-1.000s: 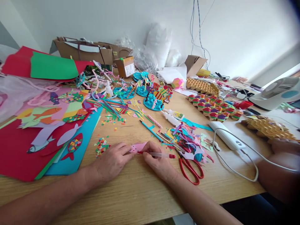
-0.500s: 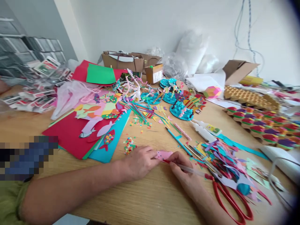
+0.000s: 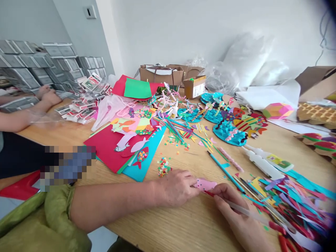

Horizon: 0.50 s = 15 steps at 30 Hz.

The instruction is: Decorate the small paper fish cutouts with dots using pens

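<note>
My left hand point(image 3: 180, 189) rests on the wooden table with its fingers closed on a small pink paper piece point(image 3: 207, 184) with dark dots, perhaps a cut-out fish. A pen point(image 3: 248, 211) with a clear barrel and red ends is gripped in my right hand point(image 3: 232, 206). Its red tip meets the lower edge of the pink piece, and whether it touches I cannot tell. Right-hand fingers also lie against the paper's right end. Beside my left hand is a heap of tiny coloured paper bits point(image 3: 164, 167). A decorated red paper fish point(image 3: 141, 157) lies on blue sheets.
Red card sheets point(image 3: 105, 147) lie to the left. White glue bottles point(image 3: 265, 162), a teal pen point(image 3: 225, 171), paper scraps point(image 3: 291, 203) and red-handled scissors point(image 3: 286, 243) are on the right. Another person's hands point(image 3: 48, 96) rest by stacked grey boxes point(image 3: 21, 63) at far left.
The view has swung left, so everything sits farther right and the other person's arms now show. Both my hands keep hold of the pink piece and the pen.
</note>
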Tool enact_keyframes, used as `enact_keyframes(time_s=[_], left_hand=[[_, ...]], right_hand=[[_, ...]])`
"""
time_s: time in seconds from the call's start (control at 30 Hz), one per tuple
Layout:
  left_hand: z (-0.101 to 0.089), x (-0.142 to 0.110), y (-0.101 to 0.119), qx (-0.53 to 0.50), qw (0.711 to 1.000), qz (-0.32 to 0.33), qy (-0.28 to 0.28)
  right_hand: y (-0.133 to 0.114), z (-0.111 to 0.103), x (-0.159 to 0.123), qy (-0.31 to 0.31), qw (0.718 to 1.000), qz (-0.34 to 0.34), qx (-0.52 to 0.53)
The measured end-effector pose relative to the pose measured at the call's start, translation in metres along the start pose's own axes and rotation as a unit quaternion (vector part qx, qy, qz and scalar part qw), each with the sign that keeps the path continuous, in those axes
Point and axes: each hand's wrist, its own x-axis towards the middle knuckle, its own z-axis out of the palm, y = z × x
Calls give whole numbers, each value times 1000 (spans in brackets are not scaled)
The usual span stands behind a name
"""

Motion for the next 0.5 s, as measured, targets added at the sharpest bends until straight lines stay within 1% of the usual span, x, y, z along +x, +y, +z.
enact_keyframes(time_s=[0.1, 0.2, 0.23, 0.27, 0.33, 0.5], left_hand=[[-1, 1, 0, 4, 1000, 1, -6], [-3, 1, 1, 3, 1000, -4, -6], [-3, 1, 2, -1, 1000, -7, -4], [-3, 0, 3, -7, 1000, -7, -2], [-2, -1, 4, -22, 1000, -8, 9], [3, -2, 1, -54, 998, 1, 28]], right_hand=[[2, 2, 1, 16, 1000, 0, 2], [3, 3, 0, 10, 1000, 4, 4], [2, 3, -1, 7, 1000, 4, 10], [0, 3, -2, 25, 999, -2, 29], [-3, 4, -3, 29, 997, -10, 65], [-1, 8, -3, 34, 997, -6, 72]])
